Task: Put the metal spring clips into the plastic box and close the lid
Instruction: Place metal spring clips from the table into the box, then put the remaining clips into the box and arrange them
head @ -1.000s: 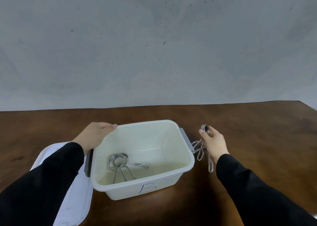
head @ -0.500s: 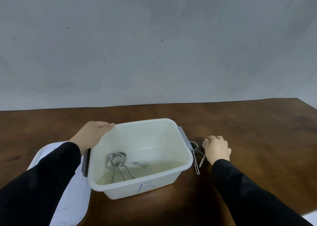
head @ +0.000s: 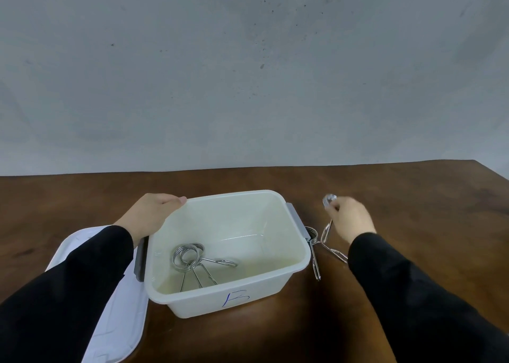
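Note:
An open white plastic box marked with a blue letter stands on the brown table. Two metal spring clips lie tangled on its floor. My left hand grips the box's far left rim. My right hand is to the right of the box, lifted a little, pinching the coil of a spring clip whose legs hang down. Another spring clip lies on the table against the box's right side. The white lid lies flat to the left, partly under my left sleeve.
Grey latch handles sit on the box's left and right ends. The brown table stretches to a grey wall behind; its right corner is at the far right.
My right hand dropped to the table beside the box, then rose again with one clip pinched by its coil. Left hand and box stayed put.

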Available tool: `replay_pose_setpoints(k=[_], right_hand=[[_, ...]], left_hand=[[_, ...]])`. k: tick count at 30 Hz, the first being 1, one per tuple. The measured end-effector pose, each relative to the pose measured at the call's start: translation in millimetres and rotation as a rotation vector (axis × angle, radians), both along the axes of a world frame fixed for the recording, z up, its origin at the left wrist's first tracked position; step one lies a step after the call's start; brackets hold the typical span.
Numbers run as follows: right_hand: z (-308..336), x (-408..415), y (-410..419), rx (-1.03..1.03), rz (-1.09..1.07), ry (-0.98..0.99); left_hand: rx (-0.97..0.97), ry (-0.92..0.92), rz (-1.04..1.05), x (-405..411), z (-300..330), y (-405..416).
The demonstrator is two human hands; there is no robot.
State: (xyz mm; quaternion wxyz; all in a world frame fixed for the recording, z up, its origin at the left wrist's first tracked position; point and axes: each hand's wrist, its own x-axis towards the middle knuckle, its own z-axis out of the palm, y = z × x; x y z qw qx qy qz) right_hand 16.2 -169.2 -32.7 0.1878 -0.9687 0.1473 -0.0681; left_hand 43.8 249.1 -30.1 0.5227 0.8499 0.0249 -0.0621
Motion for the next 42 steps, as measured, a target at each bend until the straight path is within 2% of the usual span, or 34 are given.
replay_pose_setpoints(k=[4,7,10,14,20,25,31,34,36,39,42], right_hand=[[103,-11,51,0.121,0.193,-0.203],[143,-28,110,0.123,0.437,-0.124],[122,-29,157,-0.098,0.614,0.021],[62,-10,175,-0.308,0.557,0.309],[9,15,184,-0.421,0.528,0.473],[-13,20,197,-0.541,0.554,0.475],[-22,24,197,-0.576,0.607,0.535],[-8,19,203,-0.606,0.638,0.427],[2,16,216,-0.475,0.687,0.380],[5,7,244,-0.251,0.822,0.460],[-10,-2,263,-0.242,0.912,0.450]], left_hand=[[-0.013,0.000,0.001,-1,0,0],[-0.007,0.019,-0.002,1,-1,2],[-0.029,0.019,-0.008,0,-2,2],[-0.023,0.012,-0.017,-1,-1,2],[-0.023,0.016,-0.031,-3,3,1],[-0.020,0.012,-0.047,-1,0,3],[-0.009,-0.005,-0.042,1,0,3],[-0.008,-0.010,-0.044,2,-1,3],[-0.012,-0.019,-0.044,2,-3,4],[-0.020,-0.030,-0.045,3,-4,4],[-0.038,-0.018,-0.048,4,-5,4]])
